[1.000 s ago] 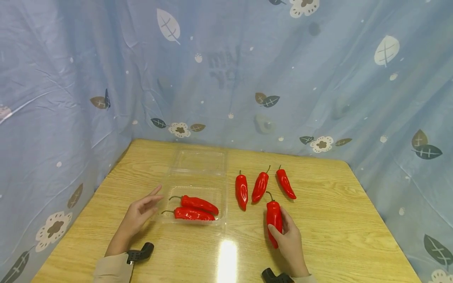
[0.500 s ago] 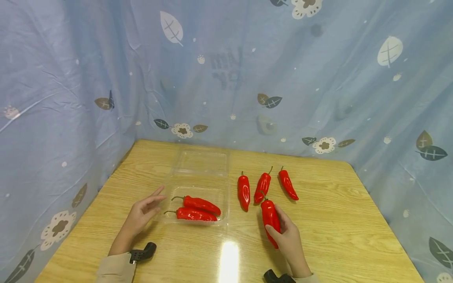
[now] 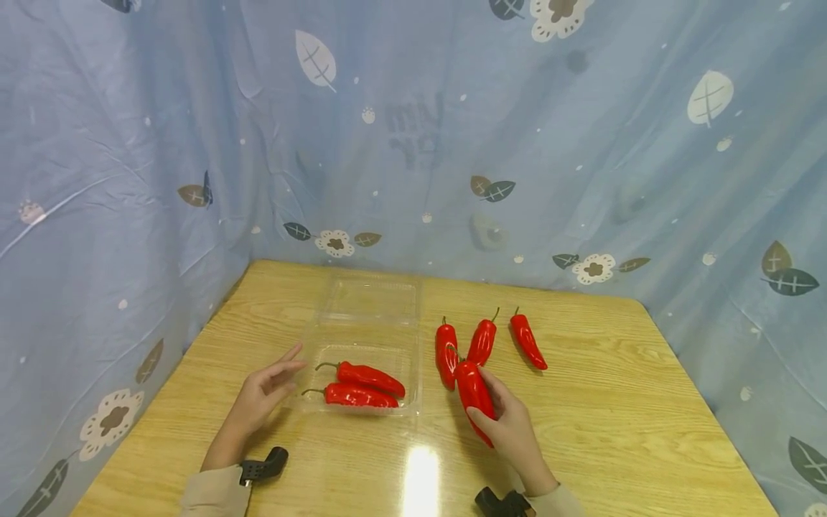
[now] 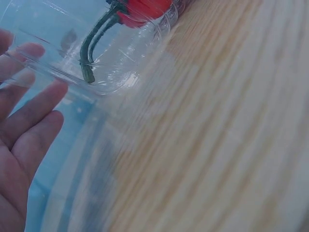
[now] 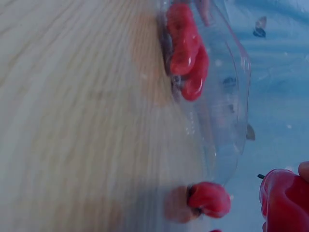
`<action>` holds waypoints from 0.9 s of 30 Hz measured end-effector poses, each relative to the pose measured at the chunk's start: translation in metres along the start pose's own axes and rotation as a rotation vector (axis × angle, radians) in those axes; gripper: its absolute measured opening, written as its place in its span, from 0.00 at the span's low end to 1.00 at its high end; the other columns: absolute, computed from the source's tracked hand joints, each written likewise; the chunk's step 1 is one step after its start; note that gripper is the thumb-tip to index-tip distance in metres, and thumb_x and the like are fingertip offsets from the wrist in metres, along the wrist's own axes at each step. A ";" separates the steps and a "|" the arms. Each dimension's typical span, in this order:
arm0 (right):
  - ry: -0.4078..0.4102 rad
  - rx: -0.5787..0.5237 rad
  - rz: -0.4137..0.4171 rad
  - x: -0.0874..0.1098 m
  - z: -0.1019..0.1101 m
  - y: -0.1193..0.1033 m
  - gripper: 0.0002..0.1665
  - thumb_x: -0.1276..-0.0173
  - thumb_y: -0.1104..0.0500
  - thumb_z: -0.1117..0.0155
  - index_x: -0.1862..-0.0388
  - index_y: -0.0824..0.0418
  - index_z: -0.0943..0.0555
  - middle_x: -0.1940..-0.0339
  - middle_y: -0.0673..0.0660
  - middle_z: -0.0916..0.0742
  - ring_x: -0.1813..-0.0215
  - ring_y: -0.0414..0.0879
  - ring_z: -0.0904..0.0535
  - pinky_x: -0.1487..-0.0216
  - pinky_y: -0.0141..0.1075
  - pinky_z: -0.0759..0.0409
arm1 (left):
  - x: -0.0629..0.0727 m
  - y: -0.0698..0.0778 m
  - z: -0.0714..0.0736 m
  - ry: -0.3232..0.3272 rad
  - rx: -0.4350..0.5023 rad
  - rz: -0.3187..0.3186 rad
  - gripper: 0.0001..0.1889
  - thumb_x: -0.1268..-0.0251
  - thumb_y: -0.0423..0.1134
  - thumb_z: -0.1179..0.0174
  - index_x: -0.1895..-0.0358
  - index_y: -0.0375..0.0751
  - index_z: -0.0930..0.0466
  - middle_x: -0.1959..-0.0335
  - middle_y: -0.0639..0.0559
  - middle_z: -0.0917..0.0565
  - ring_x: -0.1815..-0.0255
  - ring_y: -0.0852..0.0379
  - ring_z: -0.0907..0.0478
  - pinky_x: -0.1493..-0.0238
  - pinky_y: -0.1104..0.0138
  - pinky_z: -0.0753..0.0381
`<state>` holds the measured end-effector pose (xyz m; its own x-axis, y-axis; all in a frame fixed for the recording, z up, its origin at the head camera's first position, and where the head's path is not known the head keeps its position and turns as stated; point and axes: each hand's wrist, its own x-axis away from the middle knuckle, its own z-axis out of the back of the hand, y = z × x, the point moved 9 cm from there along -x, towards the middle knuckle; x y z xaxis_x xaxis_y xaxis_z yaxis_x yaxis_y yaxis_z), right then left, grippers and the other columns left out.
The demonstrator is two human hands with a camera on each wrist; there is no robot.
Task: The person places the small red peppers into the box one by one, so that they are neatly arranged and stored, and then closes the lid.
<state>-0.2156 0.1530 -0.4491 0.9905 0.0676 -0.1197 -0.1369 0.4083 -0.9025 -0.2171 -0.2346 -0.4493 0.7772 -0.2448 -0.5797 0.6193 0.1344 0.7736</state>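
One pepper point(image 3: 474, 393) has shifted left, gripped in the right hand point(image 3: 514, 433).

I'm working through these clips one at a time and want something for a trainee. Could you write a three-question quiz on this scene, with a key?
1. How many red peppers lie inside the clear container?

2. Which of the hands grips another pepper?
A. Left
B. Right
C. Neither

3. True or false: in the head view, the container's lid is open, on the container's far side.

Key:
1. Two.
2. B, the right hand, with its fingers round the pepper's body.
3. True.
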 end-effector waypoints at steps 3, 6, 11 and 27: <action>-0.025 -0.024 0.005 -0.004 -0.005 -0.005 0.38 0.42 0.68 0.33 0.32 0.59 0.32 0.34 0.64 0.25 0.39 0.60 0.25 0.43 0.46 0.19 | 0.001 0.001 0.000 0.008 0.009 -0.001 0.16 0.43 0.12 0.49 0.50 0.11 0.31 0.30 0.36 0.36 0.30 0.65 0.36 0.35 0.77 0.34; -0.047 -0.042 0.013 -0.009 -0.010 -0.012 0.37 0.42 0.68 0.33 0.32 0.58 0.31 0.35 0.64 0.25 0.38 0.59 0.26 0.43 0.46 0.19 | 0.001 0.001 0.000 0.011 0.018 -0.004 0.16 0.44 0.12 0.50 0.50 0.11 0.31 0.31 0.34 0.36 0.30 0.65 0.36 0.35 0.78 0.34; -0.110 -0.070 0.054 -0.022 -0.018 -0.024 0.36 0.41 0.67 0.33 0.32 0.57 0.31 0.35 0.62 0.24 0.37 0.58 0.26 0.40 0.46 0.22 | 0.000 0.002 0.000 0.007 0.032 -0.009 0.17 0.45 0.10 0.51 0.50 0.10 0.31 0.30 0.34 0.37 0.30 0.66 0.37 0.35 0.78 0.34; -0.343 -0.114 0.054 -0.063 -0.051 -0.036 0.39 0.39 0.66 0.35 0.29 0.52 0.34 0.31 0.58 0.28 0.36 0.54 0.26 0.43 0.42 0.19 | -0.001 0.000 0.000 -0.001 0.020 0.023 0.16 0.43 0.12 0.51 0.49 0.11 0.31 0.31 0.31 0.37 0.31 0.67 0.37 0.35 0.79 0.35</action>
<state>-0.2722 0.0878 -0.4302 0.9174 0.3958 -0.0402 -0.1677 0.2929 -0.9413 -0.2182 -0.2348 -0.4490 0.7911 -0.2432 -0.5613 0.5989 0.1211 0.7916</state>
